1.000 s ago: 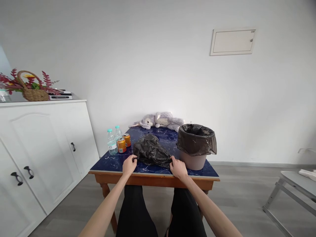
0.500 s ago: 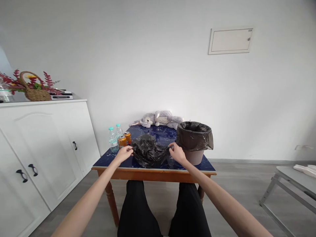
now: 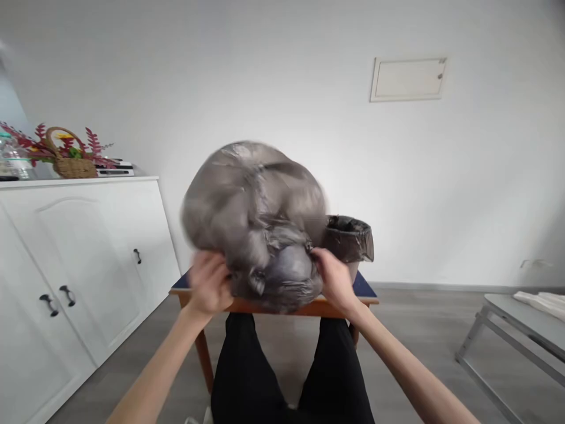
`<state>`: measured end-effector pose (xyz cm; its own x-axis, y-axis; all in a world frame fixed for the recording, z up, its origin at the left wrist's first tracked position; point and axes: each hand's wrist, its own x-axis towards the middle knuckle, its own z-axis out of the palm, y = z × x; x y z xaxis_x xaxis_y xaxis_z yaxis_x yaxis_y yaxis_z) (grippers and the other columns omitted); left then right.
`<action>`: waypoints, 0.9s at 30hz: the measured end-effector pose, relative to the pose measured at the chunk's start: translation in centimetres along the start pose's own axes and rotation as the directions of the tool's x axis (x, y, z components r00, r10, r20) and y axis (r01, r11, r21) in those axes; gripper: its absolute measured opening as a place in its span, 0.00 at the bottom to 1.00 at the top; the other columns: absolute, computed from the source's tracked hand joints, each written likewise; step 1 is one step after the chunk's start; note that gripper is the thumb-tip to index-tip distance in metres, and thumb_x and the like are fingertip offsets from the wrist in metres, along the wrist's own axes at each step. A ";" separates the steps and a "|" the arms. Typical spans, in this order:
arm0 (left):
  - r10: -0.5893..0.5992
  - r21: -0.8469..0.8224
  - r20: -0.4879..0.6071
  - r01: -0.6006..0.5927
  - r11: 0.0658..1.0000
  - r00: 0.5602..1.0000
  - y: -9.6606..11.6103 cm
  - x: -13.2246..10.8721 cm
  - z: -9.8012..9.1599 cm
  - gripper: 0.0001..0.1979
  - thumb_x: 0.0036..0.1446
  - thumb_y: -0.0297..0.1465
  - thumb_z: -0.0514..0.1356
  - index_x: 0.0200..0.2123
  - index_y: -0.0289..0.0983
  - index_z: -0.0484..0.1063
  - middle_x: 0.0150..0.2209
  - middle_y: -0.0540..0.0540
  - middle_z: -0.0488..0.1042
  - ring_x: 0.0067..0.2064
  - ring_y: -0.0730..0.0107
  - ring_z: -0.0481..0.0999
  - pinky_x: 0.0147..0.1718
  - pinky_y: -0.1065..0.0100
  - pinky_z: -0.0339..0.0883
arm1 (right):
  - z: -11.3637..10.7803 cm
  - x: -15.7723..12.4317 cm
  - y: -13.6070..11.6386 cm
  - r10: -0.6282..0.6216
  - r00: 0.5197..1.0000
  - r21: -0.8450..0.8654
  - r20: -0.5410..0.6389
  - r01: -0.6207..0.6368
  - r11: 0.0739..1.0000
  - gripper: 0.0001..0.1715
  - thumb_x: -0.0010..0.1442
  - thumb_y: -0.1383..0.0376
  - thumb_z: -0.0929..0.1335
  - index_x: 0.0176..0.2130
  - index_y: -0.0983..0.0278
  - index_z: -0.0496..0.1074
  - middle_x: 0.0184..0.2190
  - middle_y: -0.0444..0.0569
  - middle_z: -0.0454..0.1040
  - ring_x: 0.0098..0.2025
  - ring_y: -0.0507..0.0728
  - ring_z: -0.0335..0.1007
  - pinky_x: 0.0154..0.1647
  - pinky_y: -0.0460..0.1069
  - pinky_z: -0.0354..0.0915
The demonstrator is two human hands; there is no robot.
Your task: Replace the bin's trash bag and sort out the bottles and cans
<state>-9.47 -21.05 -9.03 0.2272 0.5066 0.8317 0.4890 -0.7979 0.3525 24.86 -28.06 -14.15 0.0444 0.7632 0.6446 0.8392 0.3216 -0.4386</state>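
Note:
A thin black garbage bag [image 3: 260, 218] is puffed up with air between my hands, its upper part blurred by motion. My left hand [image 3: 209, 281] grips its edge on the left, fingers curled and smeared. On the other side my right hand [image 3: 334, 278] pinches the bag's edge between thumb and fingers. The bag hangs above the near part of the blue-topped table [image 3: 362, 287] and hides most of it. Just behind my right hand stands a trash can lined with a dark bag [image 3: 351, 238].
To the left is a white cabinet [image 3: 95, 247] carrying a wicker flower basket [image 3: 75, 166] and plastic bottles [image 3: 16, 159]. A grey folding table [image 3: 521, 312] with white cloth [image 3: 542, 303] stands at the right. My legs are under the table.
The garbage bag has gone from lying crumpled on the table to being lifted and ballooned out. Both hands have risen with it. It now hides the bottles, cans and plush toy.

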 end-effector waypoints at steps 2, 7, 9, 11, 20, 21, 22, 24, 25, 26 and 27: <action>0.057 0.031 0.233 -0.066 0.997 0.971 -1.6 -3.3 1.9 0.09 0.60 0.35 0.60 0.26 0.44 0.72 0.32 0.45 0.78 0.46 0.54 0.77 0.55 0.53 0.69 | 3.6 -2.9 1.2 0.022 0.984 -0.028 0.176 -0.017 0.999 0.07 0.66 0.70 0.68 0.42 0.64 0.77 0.39 0.54 0.81 0.44 0.61 0.79 0.44 0.51 0.68; 0.028 0.159 0.434 -0.107 0.981 0.900 -5.3 -6.8 3.2 0.17 0.70 0.30 0.48 0.29 0.42 0.69 0.33 0.46 0.78 0.39 0.60 0.76 0.45 0.58 0.69 | 8.5 -4.6 3.7 0.170 0.929 -0.134 0.329 -0.133 0.982 0.10 0.69 0.61 0.72 0.38 0.65 0.75 0.36 0.45 0.77 0.37 0.54 0.75 0.41 0.51 0.72; -0.003 0.211 0.443 -0.101 0.972 0.897 -6.7 -7.0 3.2 0.17 0.71 0.31 0.46 0.32 0.41 0.69 0.36 0.44 0.78 0.42 0.58 0.75 0.46 0.56 0.67 | 9.1 -3.6 4.9 0.236 0.918 -0.161 0.319 -0.192 0.968 0.13 0.71 0.58 0.71 0.38 0.65 0.74 0.35 0.45 0.76 0.36 0.54 0.74 0.42 0.52 0.72; -0.029 0.247 0.456 -0.095 0.964 0.889 -7.8 -7.0 3.3 0.16 0.72 0.31 0.46 0.33 0.41 0.69 0.38 0.43 0.77 0.42 0.57 0.74 0.45 0.55 0.66 | 9.3 -2.5 6.1 0.276 0.914 -0.157 0.296 -0.239 0.958 0.14 0.72 0.56 0.71 0.40 0.65 0.74 0.36 0.45 0.76 0.37 0.55 0.74 0.42 0.52 0.72; 0.023 0.189 0.648 -0.190 0.963 0.761 -7.4 -8.3 3.5 0.13 0.69 0.33 0.55 0.31 0.42 0.74 0.42 0.46 0.78 0.45 0.60 0.77 0.49 0.60 0.69 | 7.8 -4.6 8.8 0.211 0.958 0.184 0.195 -0.247 0.951 0.07 0.66 0.63 0.62 0.37 0.59 0.69 0.32 0.50 0.78 0.34 0.59 0.75 0.35 0.49 0.62; 0.031 0.175 0.656 -0.192 0.966 0.754 -7.0 -8.3 3.7 0.10 0.69 0.36 0.56 0.37 0.43 0.77 0.46 0.45 0.79 0.46 0.61 0.78 0.49 0.61 0.70 | 7.5 -5.4 9.0 0.211 0.960 0.229 0.185 -0.251 0.941 0.09 0.66 0.61 0.61 0.40 0.59 0.70 0.31 0.49 0.78 0.34 0.60 0.76 0.35 0.49 0.64; 0.032 0.168 0.653 -0.186 0.968 0.757 -6.7 -8.1 4.2 0.10 0.70 0.39 0.57 0.46 0.44 0.77 0.52 0.44 0.78 0.49 0.60 0.79 0.51 0.62 0.71 | 7.3 -6.2 9.2 0.216 0.961 0.269 0.175 -0.257 0.928 0.12 0.66 0.59 0.61 0.42 0.60 0.70 0.30 0.48 0.78 0.33 0.60 0.76 0.35 0.49 0.65; 0.022 0.172 0.621 -0.163 0.971 0.784 -6.3 -7.2 5.9 0.21 0.74 0.44 0.53 0.64 0.44 0.68 0.67 0.39 0.68 0.62 0.56 0.74 0.58 0.60 0.70 | 6.9 -7.6 9.6 0.236 0.958 0.332 0.160 -0.278 0.901 0.18 0.67 0.56 0.61 0.50 0.61 0.69 0.27 0.44 0.75 0.30 0.60 0.75 0.33 0.50 0.67; 0.016 0.175 0.606 -0.153 0.973 0.795 -6.3 -6.4 7.1 0.25 0.76 0.45 0.49 0.69 0.44 0.61 0.73 0.38 0.60 0.69 0.53 0.67 0.62 0.57 0.67 | 6.7 -8.1 9.6 0.247 0.956 0.355 0.155 -0.288 0.889 0.22 0.67 0.55 0.60 0.54 0.62 0.68 0.26 0.42 0.74 0.28 0.59 0.74 0.32 0.50 0.67; 0.012 0.177 0.600 -0.147 0.973 0.800 -6.4 -5.7 8.6 0.26 0.77 0.46 0.46 0.72 0.44 0.57 0.76 0.38 0.54 0.74 0.52 0.60 0.67 0.54 0.61 | 6.5 -8.6 9.6 0.256 0.955 0.374 0.152 -0.296 0.879 0.25 0.67 0.54 0.61 0.57 0.63 0.66 0.25 0.41 0.72 0.26 0.59 0.73 0.30 0.50 0.67; 0.012 0.173 0.609 -0.148 0.974 0.793 -6.6 -4.9 10.2 0.27 0.77 0.47 0.44 0.72 0.45 0.56 0.78 0.40 0.51 0.76 0.53 0.55 0.70 0.52 0.56 | 6.3 -8.9 9.6 0.261 0.953 0.388 0.152 -0.301 0.871 0.26 0.67 0.54 0.61 0.59 0.63 0.65 0.24 0.39 0.71 0.25 0.58 0.72 0.29 0.50 0.67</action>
<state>-5.19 -14.93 -19.77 0.6989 0.5909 0.4030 0.5880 -0.7955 0.1464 29.13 -28.28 -28.05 0.1795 0.8966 0.4048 0.5074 0.2681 -0.8189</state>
